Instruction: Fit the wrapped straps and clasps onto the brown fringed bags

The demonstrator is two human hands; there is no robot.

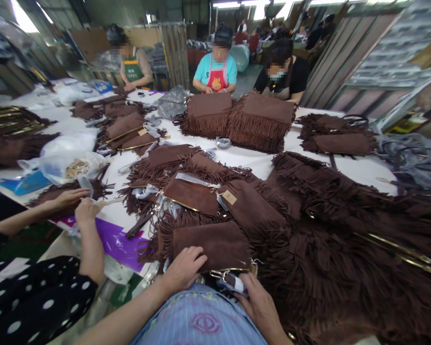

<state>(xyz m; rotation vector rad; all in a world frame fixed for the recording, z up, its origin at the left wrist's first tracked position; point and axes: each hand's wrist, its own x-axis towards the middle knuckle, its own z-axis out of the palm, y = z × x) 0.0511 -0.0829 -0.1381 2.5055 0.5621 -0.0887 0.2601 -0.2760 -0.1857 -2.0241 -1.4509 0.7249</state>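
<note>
A brown fringed bag (211, 244) lies flat at the table's near edge, its gold-edged side toward me. My left hand (186, 269) rests on its near left part, fingers laid over the surface and thumb apart. At the near right corner is my right hand (258, 299), its fingers closed around a strap (233, 281) partly wrapped in clear plastic and joined by a metal clip. The fingertips of that hand touch the bag's corner. Just beyond lie more brown bags, one with a tan paper tag (229, 197).
A large heap of fringed bags (326, 254) covers the right side. Neat bag stacks (262, 120) stand farther back. At left, a co-worker's hands (86, 206) handle a strap near a plastic bag (72, 155). Several people work across the white table (249, 160).
</note>
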